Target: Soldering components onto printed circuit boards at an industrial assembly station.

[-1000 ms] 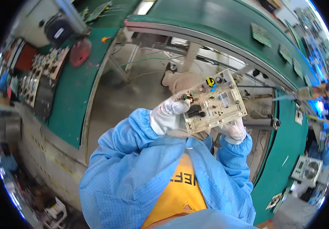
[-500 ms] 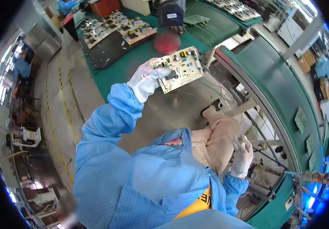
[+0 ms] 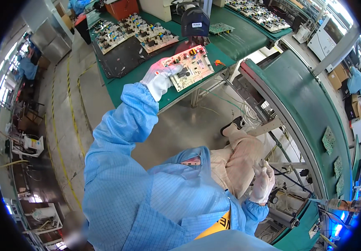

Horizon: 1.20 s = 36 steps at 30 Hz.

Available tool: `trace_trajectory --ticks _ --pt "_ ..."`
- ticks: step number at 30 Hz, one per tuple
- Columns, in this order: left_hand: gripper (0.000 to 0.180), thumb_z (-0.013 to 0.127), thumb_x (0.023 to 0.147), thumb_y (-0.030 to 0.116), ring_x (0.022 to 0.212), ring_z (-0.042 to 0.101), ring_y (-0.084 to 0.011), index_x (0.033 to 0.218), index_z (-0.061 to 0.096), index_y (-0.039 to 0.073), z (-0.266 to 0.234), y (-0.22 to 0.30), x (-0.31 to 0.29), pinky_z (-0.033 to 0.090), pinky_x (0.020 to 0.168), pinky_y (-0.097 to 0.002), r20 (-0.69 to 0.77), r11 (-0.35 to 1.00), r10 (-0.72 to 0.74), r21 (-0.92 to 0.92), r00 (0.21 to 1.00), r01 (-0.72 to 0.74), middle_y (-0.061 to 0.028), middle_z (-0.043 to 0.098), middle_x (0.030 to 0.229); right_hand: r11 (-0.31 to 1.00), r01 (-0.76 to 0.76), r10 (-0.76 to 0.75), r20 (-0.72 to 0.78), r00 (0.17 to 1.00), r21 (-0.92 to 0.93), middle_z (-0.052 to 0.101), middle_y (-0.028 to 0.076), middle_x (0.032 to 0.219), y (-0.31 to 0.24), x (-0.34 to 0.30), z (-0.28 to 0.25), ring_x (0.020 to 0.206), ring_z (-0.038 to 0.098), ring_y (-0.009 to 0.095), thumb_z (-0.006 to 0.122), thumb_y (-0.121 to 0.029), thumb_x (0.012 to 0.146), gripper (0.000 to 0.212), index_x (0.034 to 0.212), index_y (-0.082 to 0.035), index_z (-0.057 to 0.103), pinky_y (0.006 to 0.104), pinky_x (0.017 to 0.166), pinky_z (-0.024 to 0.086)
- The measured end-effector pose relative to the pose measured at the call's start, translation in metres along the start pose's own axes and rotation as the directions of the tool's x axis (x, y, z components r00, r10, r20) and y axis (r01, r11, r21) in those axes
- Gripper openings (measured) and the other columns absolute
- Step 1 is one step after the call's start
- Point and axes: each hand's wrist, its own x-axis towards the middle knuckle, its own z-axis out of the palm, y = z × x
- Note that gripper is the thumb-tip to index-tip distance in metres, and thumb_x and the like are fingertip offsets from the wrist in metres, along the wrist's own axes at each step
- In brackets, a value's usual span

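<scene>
My left hand [image 3: 159, 75], in a white glove, is closed on the left edge of a pale circuit board [image 3: 195, 71] with its components facing up. The board is tilted over the front edge of the green bench [image 3: 176, 95], just below and in front of a dark scanner-like device [image 3: 195, 23]. Reddish light falls on the board's upper left and on my glove. My right hand [image 3: 263, 184], also gloved, hovers beside my right thigh, its fingers loosely bent and slightly apart. I see nothing in it.
Several populated circuit boards [image 3: 155, 37] lie on a black mat [image 3: 122, 58] at the bench's left. A small green board [image 3: 221, 28] sits right of the scanner. The curved green conveyor [image 3: 302, 96] at right carries several green boards [image 3: 328, 140]. Loose cables [image 3: 251, 113] hang beneath it.
The circuit board in my left hand has moved left and away from me, closer to the scanner, and red light now falls on it. A small orange-red thing on the bench edge is uncovered.
</scene>
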Motion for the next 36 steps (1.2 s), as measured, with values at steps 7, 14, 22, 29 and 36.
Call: trace_trajectory --ticks 7,14,22,29,36 --pt "0.03 0.058 0.09 0.005 0.098 0.064 -0.0238 0.118 0.054 -0.006 -0.017 -0.006 0.021 0.051 0.093 -0.0345 0.048 0.972 0.007 -0.235 0.999 0.004 -0.0146 0.064 0.11 1.0 0.007 -0.007 -0.006 1.0 -0.019 0.055 0.017 0.119 -0.005 -0.003 0.006 0.105 0.061 0.031 0.058 -0.024 0.093 0.045 0.122 0.01 0.047 0.0378 0.091 0.051" --pt "0.033 0.061 0.091 0.011 0.104 0.061 -0.0274 0.121 0.054 -0.003 -0.02 -0.003 0.033 0.05 0.096 -0.0445 -0.079 0.907 -0.026 -0.421 0.996 -0.01 -0.0144 0.061 0.115 1.0 0.022 -0.022 -0.001 1.0 -0.013 0.057 0.018 0.117 -0.018 -0.017 0.002 0.107 0.06 0.03 0.056 -0.025 0.095 0.045 0.121 0.011 0.049 0.0378 0.093 0.049" --pt "0.038 0.058 0.094 0.024 0.099 0.064 -0.0243 0.122 0.055 -0.002 -0.012 0.0 0.032 0.051 0.085 -0.0327 -0.086 0.972 0.009 -0.232 0.996 -0.029 -0.0126 0.065 0.111 0.307 0.615 -0.928 -0.086 0.362 -0.727 0.06 0.021 0.118 -0.119 -0.062 -0.012 0.114 0.056 0.03 0.054 -0.02 0.094 0.034 0.115 0.007 0.059 0.0394 0.099 0.043" --pt "0.042 0.06 0.088 0.004 0.108 0.061 -0.0302 0.128 0.048 -0.001 0.016 -0.003 -0.011 0.052 0.093 -0.0451 0.108 0.95 -0.029 -0.307 0.994 0.061 -0.018 0.059 0.12 -0.216 0.017 -0.975 0.217 0.044 -0.976 0.053 0.024 0.129 -0.178 -0.072 -0.115 0.114 0.055 0.029 0.048 -0.03 0.098 0.047 0.127 0.006 0.048 0.039 0.097 0.045" --pt "0.077 0.078 0.07 0.007 0.122 0.052 -0.029 0.137 0.041 0.0 0.077 -0.035 -0.061 0.041 0.105 -0.0457 0.44 0.902 -0.286 -0.176 0.852 0.393 -0.0155 0.051 0.135 0.81 0.57 -0.562 -0.466 0.684 -0.14 0.044 0.022 0.132 -0.188 -0.016 -0.068 0.107 0.057 0.032 0.041 -0.04 0.098 0.057 0.14 -0.001 0.036 0.041 0.089 0.049"
